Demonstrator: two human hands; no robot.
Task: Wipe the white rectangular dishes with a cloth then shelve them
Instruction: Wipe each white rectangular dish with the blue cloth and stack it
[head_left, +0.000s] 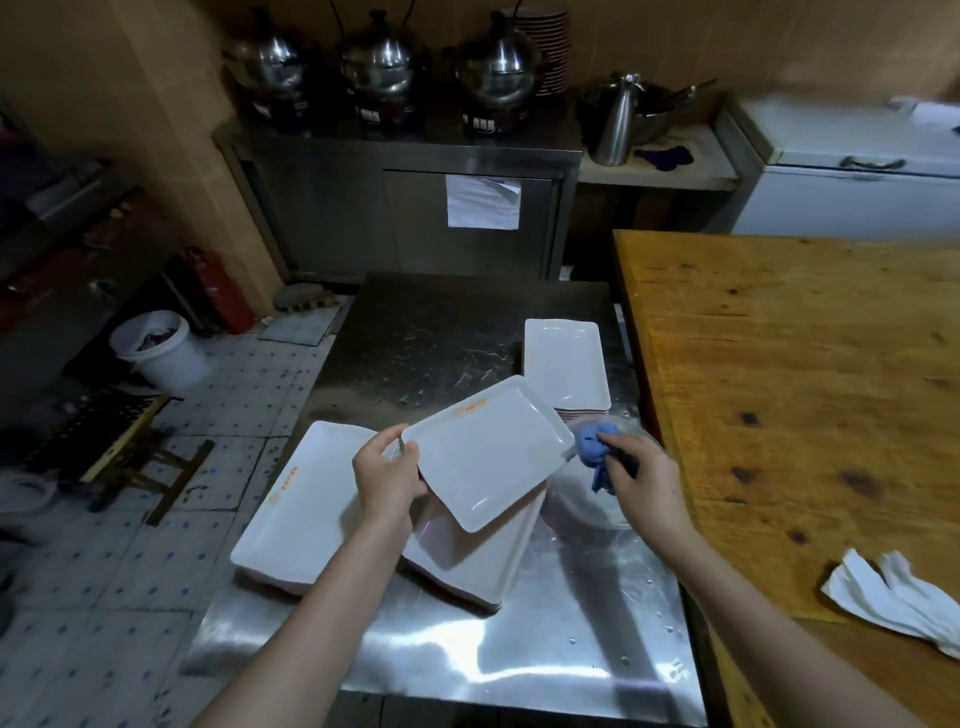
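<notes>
Steel table (441, 332) — glossy white dish (488, 452)

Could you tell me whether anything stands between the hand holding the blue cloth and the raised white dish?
Nothing visible does. The right hand grips the crumpled blue cloth right at the right corner of the white rectangular dish, which the left hand holds by its left edge.

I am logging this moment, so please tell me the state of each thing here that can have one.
held dish: lifted, tilted over a pile
left hand: grips the held dish's left edge
right hand: grips the blue cloth
blue cloth: bunched, at the held dish's right corner
far stack: resting on the steel table
</notes>
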